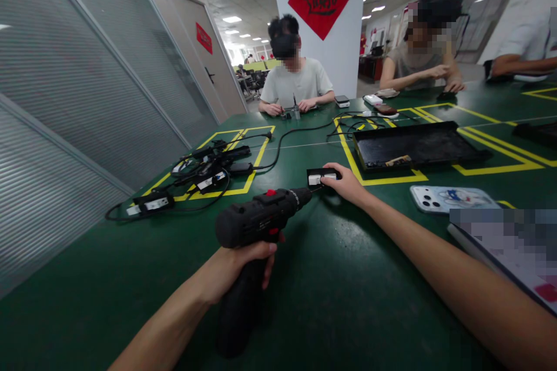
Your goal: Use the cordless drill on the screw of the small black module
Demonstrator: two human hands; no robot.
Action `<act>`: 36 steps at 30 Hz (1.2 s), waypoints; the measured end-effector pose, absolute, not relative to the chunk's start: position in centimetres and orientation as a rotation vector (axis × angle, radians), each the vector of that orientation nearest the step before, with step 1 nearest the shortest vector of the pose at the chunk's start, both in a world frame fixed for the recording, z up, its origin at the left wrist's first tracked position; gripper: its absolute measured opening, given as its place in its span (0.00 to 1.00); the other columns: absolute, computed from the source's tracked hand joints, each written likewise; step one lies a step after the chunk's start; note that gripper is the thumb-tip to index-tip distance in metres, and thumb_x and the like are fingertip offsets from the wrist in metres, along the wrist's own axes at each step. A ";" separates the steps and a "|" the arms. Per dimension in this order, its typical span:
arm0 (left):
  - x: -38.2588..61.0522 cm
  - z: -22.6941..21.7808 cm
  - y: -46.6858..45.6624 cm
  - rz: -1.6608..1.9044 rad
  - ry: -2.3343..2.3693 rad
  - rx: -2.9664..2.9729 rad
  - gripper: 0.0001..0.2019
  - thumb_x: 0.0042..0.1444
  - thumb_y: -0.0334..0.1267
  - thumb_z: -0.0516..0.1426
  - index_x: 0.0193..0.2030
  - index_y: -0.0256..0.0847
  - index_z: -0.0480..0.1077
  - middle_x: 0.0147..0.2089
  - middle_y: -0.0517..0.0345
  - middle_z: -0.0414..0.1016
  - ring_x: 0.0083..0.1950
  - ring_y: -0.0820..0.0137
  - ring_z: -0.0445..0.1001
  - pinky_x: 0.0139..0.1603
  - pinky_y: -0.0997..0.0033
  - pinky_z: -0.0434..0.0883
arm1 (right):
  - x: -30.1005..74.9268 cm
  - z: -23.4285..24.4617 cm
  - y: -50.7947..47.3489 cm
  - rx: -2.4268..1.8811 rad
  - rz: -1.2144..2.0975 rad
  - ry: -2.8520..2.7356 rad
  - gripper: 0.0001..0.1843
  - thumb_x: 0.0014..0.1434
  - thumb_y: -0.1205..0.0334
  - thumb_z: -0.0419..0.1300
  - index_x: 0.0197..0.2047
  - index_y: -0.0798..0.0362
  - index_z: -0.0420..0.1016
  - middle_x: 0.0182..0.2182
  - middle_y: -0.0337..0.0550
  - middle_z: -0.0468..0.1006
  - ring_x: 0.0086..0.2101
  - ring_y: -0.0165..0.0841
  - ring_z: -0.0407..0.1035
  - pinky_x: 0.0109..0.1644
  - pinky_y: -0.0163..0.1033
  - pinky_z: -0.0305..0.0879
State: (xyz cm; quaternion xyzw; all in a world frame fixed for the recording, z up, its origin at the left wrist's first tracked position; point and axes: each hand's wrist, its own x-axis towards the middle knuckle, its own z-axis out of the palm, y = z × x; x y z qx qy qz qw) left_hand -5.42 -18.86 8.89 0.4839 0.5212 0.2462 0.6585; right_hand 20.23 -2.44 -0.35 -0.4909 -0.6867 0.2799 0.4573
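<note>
My left hand [241, 264] is wrapped round the grip of a black cordless screwdriver [261, 221] with red trim. Its tip points right, at a small black box with a white label [321, 177] lying on the green table [331, 290]. My right hand [348, 184] rests on the right end of that box, fingers curled over it and holding it down.
A pile of black adapters and cables [204, 171] lies at the left inside yellow tape lines. A black tray [418, 148] sits beyond my right hand. A phone [450, 197] lies at the right. Several other people work at the far side of the table.
</note>
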 end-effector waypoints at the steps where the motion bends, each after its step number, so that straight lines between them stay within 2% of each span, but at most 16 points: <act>1: -5.4 8.8 -18.9 0.556 1.180 1.092 0.10 0.55 0.41 0.55 0.37 0.35 0.67 0.24 0.59 0.69 0.24 0.69 0.68 0.28 0.67 0.64 | 20.2 -0.4 -2.4 -1.209 0.691 -1.690 0.20 0.49 0.56 0.61 0.47 0.51 0.72 0.40 0.42 0.75 0.38 0.36 0.69 0.43 0.41 0.65; 9: -5.4 8.6 -18.8 0.556 1.171 1.075 0.16 0.55 0.39 0.55 0.48 0.34 0.63 0.24 0.60 0.69 0.24 0.70 0.68 0.27 0.68 0.64 | 20.2 -0.6 -2.1 -1.205 0.668 -1.699 0.20 0.49 0.57 0.62 0.47 0.51 0.72 0.41 0.42 0.75 0.39 0.36 0.69 0.44 0.41 0.65; 22: -5.1 8.8 -18.9 0.581 1.166 1.108 0.13 0.55 0.40 0.55 0.45 0.36 0.62 0.24 0.62 0.68 0.24 0.70 0.68 0.27 0.67 0.65 | 20.3 -0.7 -2.2 -1.221 0.669 -1.703 0.21 0.50 0.56 0.61 0.48 0.50 0.72 0.42 0.43 0.74 0.40 0.37 0.69 0.45 0.42 0.65; 36: -5.3 8.7 -18.8 0.576 1.186 1.120 0.15 0.55 0.41 0.56 0.47 0.36 0.62 0.24 0.60 0.69 0.25 0.69 0.69 0.28 0.66 0.66 | 20.3 -0.8 -2.1 -1.219 0.654 -1.712 0.21 0.50 0.56 0.61 0.47 0.50 0.72 0.42 0.43 0.75 0.40 0.37 0.69 0.46 0.42 0.65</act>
